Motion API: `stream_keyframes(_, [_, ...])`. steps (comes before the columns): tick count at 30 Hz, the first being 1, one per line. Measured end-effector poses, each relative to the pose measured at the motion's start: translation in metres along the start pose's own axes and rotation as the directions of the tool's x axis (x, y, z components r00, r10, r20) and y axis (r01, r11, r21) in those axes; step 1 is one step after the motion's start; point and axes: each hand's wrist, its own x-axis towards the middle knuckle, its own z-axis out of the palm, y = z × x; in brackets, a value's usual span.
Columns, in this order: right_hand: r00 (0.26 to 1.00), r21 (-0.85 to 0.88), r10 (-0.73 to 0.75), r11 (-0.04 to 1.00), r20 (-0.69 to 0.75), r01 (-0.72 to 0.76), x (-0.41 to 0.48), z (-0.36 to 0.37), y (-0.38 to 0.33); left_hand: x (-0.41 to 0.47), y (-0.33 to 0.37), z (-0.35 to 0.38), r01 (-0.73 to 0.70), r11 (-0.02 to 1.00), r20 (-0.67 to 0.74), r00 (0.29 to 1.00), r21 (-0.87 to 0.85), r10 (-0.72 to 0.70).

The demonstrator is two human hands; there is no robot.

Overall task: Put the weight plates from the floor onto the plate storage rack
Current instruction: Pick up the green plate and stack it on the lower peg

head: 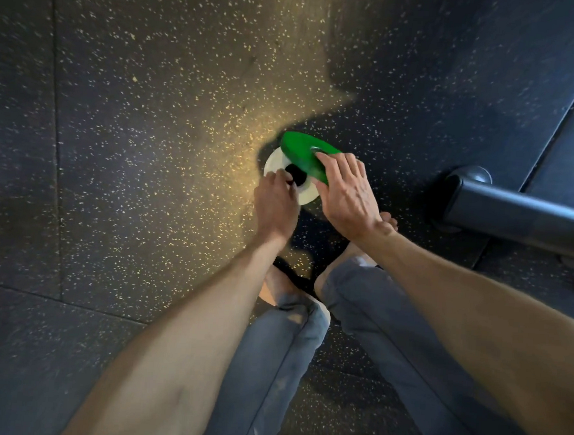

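White plate (308, 195) lies flat on the speckled rubber floor (142, 148), right by the bare feet. Left hand (274, 206) has its fingers hooked into the centre hole. Green plate (298, 150) sits tilted on top of it, with the right hand (346, 194) clamped over its near edge. Black metal tube (514, 211) lies off to the right.

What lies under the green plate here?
A white plate on the floor, its centre hole showing. The green plate, tilted in the right hand, covers its far right part.
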Motion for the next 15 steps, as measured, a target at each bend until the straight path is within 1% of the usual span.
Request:
stream_keyframes(1, [0.999,0.003,0.037,0.999,-0.027,-0.037,0.001,-0.004,0.005,-0.005,-0.001,0.009,-0.137,0.984,0.049,0.990,0.118,0.132])
stream_keyframes(2, [0.995,0.007,0.082,0.997,-0.056,-0.082,0.001,-0.006,0.010,-0.008,-0.003,0.019,-0.238,0.943,0.126,0.969,0.232,0.214])
stream_keyframes(3, [0.988,0.020,0.129,0.992,-0.086,-0.128,0.001,-0.009,0.014,-0.011,-0.003,0.026,-0.302,0.899,0.207,0.947,0.319,0.245])
stream_keyframes(5, [0.965,0.075,0.227,0.973,-0.130,-0.218,-0.001,-0.012,0.020,-0.013,-0.004,0.040,-0.360,0.837,0.310,0.919,0.411,0.243])
stream_keyframes(7, [0.950,0.118,0.279,0.957,-0.143,-0.264,-0.001,-0.014,0.024,-0.008,-0.005,0.048,-0.393,0.784,0.321,0.911,0.481,0.260])
stream_keyframes(9, [0.952,0.140,0.272,0.957,-0.137,-0.254,-0.002,-0.014,0.027,0.001,-0.006,0.047,-0.448,0.730,0.312,0.892,0.516,0.327])
stream_keyframes(12, [0.958,0.171,0.255,0.958,-0.130,-0.232,-0.003,-0.010,0.025,0.011,-0.012,0.039,-0.578,0.662,0.386,0.815,0.478,0.433])
stream_keyframes(13, [0.955,0.181,0.265,0.954,-0.129,-0.241,-0.004,-0.010,0.024,0.012,-0.014,0.036,-0.595,0.655,0.391,0.802,0.465,0.451])
stream_keyframes(15, [0.949,0.202,0.291,0.943,-0.120,-0.264,-0.007,-0.009,0.021,0.010,-0.015,0.035,-0.594,0.657,0.388,0.803,0.464,0.452])
